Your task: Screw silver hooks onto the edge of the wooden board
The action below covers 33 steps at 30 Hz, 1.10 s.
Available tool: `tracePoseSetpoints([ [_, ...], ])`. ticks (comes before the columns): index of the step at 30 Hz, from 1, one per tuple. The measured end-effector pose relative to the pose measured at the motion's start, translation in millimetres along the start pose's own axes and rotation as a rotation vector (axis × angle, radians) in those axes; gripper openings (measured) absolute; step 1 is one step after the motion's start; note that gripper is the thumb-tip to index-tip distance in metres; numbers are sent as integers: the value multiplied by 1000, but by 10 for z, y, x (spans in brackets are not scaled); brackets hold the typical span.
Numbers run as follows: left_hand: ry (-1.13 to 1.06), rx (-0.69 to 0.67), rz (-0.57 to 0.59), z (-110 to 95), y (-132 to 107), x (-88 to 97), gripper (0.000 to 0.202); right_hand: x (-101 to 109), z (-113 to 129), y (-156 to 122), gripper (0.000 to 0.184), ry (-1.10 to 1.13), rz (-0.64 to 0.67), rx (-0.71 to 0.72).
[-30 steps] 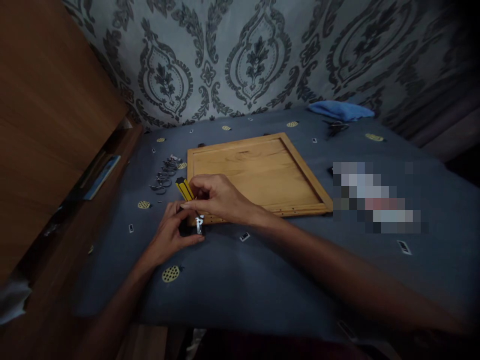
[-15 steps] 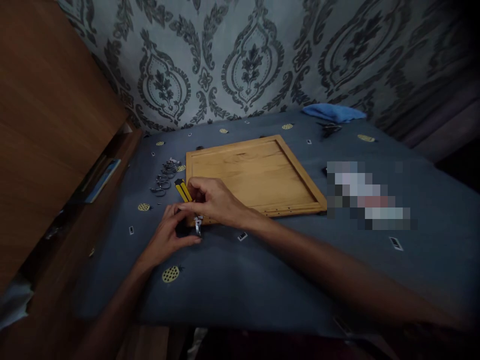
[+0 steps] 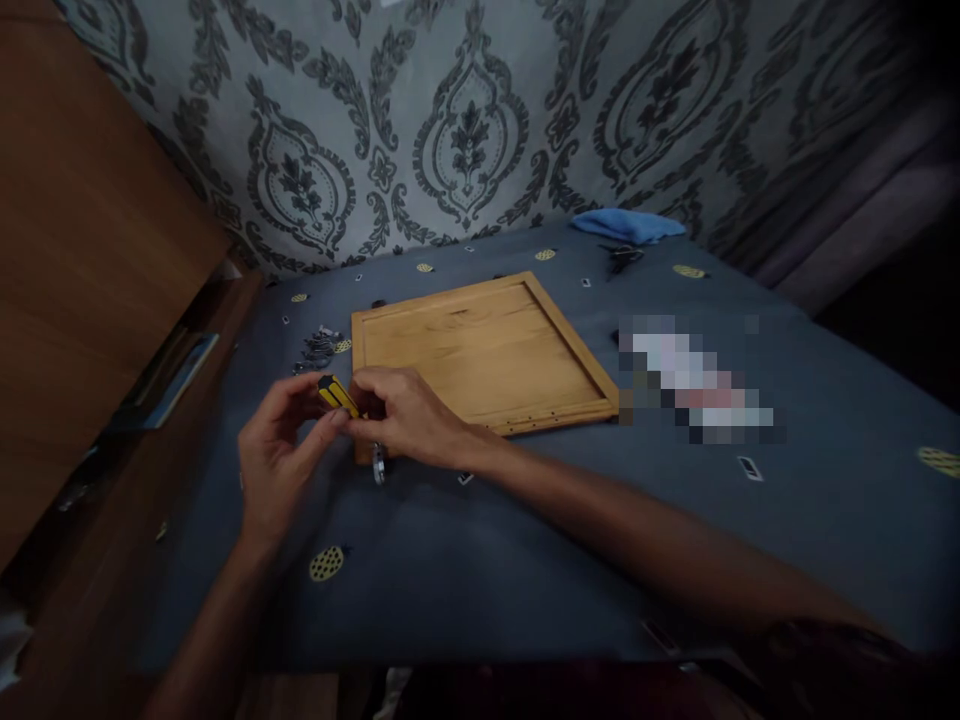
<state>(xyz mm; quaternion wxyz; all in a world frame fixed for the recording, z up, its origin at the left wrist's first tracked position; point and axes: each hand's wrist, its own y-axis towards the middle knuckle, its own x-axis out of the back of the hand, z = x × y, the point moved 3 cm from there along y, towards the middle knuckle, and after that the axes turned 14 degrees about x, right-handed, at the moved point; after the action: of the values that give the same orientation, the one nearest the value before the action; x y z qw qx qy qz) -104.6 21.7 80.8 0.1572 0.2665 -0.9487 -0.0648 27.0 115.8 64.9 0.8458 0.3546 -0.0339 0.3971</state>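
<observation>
A screwdriver with a yellow and black handle (image 3: 337,395) stands tilted over the near left corner of the framed wooden panel (image 3: 465,345); its shaft is hidden. My left hand (image 3: 277,450) has thumb and fingertips closed on the handle's upper part. Beside it, my right hand (image 3: 409,415) pinches the lower part of the screwdriver, its fingertips partly hidden. Below the right fingers, a small shiny metal fitting (image 3: 379,465) sticks out at the panel's near edge. Small dark dots run along that edge.
Several similar metal fittings (image 3: 319,345) lie in a pile left of the panel. A blue cloth (image 3: 630,225) and a dark tool (image 3: 621,258) are at the back right. A blurred-out item (image 3: 697,385) lies right of the panel. A wooden cabinet (image 3: 90,250) stands at left.
My left hand has moved from beside the metal fitting up to the screwdriver handle. My right hand stays at the screwdriver. The whole view has shifted slightly.
</observation>
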Motion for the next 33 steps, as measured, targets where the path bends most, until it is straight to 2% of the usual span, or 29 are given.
tracePoseSetpoints([
  [4,-18,48,71,200,-14,30,60,-11,13,-5,33,8,9,5],
  [7,138,57,205,424,-108,20,71,-6,7,-11,34,36,21,-15],
  [11,348,61,277,653,-240,-6,68,12,-3,-14,40,32,13,-23],
  [18,511,56,272,742,-274,-35,64,37,0,-21,39,29,-12,-22],
  [25,587,-4,267,693,-242,-27,52,11,-49,-100,35,68,-44,-41],
  [30,625,-39,260,761,-305,35,45,-95,-105,-253,13,-57,57,-57],
  [32,592,-95,214,864,-294,78,49,-170,-132,-332,10,-141,92,-64],
  [33,552,-115,186,929,-247,85,51,-215,-158,-362,14,-171,117,-50],
])
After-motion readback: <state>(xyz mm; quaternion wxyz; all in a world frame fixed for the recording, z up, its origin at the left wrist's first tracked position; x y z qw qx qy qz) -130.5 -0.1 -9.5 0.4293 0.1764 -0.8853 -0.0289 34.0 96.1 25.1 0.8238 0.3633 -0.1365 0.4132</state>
